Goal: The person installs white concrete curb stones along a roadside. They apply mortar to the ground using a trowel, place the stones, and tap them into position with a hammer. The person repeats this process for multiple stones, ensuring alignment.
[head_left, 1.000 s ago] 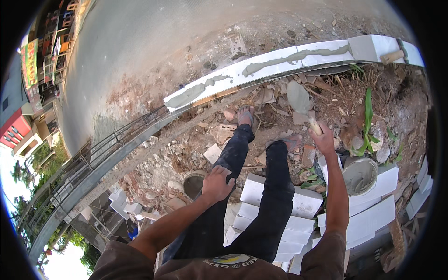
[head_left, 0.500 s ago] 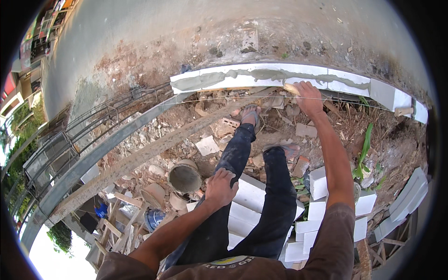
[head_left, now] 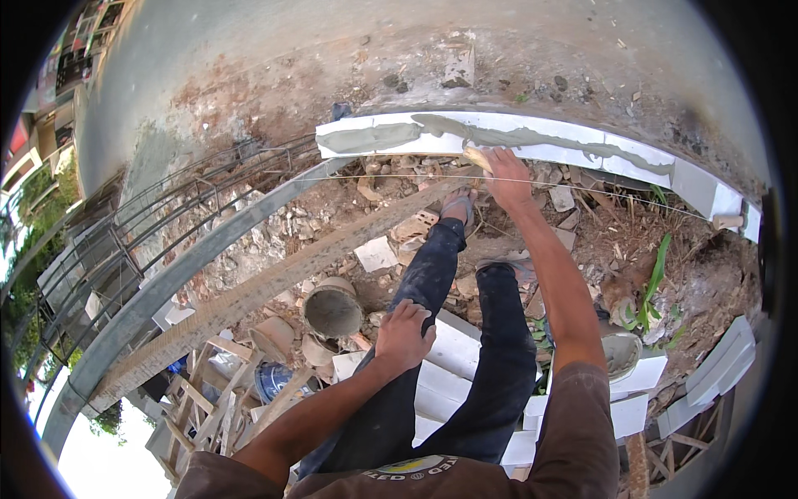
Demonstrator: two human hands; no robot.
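Note:
My right hand is closed around the pale wooden handle of a trowel, at the near edge of a low row of white blocks. The trowel's blade cannot be made out. Wet grey mortar lies in an uneven strip along the top of the blocks, smoother at the left end and lumpier in the middle. My left hand rests on my left thigh with its fingers laid out, holding nothing I can see. A thin taut string runs along the near side of the row, by my right wrist.
A mortar-stained bucket stands left of my legs. Long beams and a steel rebar frame stretch off to the left. White blocks are stacked behind my legs. Rubble covers the ground, with wood scraps lower left.
My right hand has moved left along the block row with the trowel. The mortar strip looks reshaped near the middle-left. My left hand has stayed on my thigh.

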